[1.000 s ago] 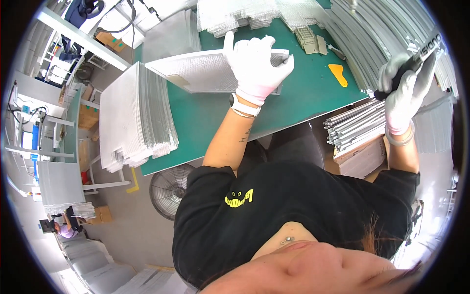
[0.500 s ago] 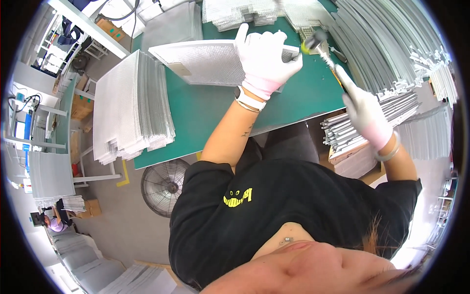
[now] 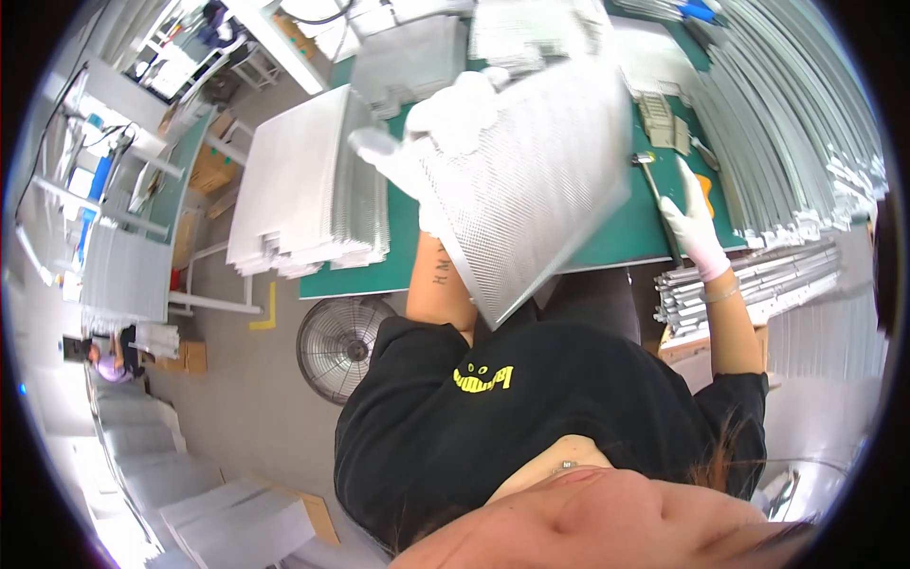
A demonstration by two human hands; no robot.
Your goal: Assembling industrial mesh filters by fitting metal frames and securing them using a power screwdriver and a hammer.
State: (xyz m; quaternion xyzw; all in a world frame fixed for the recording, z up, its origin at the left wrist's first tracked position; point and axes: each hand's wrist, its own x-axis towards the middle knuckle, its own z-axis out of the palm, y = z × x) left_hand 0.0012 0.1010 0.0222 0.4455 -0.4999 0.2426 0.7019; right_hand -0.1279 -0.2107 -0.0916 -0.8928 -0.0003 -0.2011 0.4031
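Observation:
My left hand (image 3: 431, 133), in a white glove, grips the upper left edge of a framed metal mesh panel (image 3: 540, 171). The panel is tilted up off the table, one corner pointing toward my body, and it is slightly blurred. White-gloved too, my right hand (image 3: 699, 228) is empty, its fingers apart, just above the table's right part. Beside those fingers a hammer (image 3: 652, 180) lies on the green table (image 3: 607, 242), with its head away from me and its dark handle toward me.
A stack of mesh panels (image 3: 294, 180) stands at the table's left. More panels (image 3: 412, 62) lie at the back. An orange-handled tool (image 3: 704, 194) and small beige blocks (image 3: 656, 119) lie near long metal profiles (image 3: 777, 114) on the right. A round floor fan (image 3: 346, 351) stands below left.
The hammer has left my right hand and now lies on the table. My left hand has lifted the mesh panel off the table and turned it toward me. The view has shifted.

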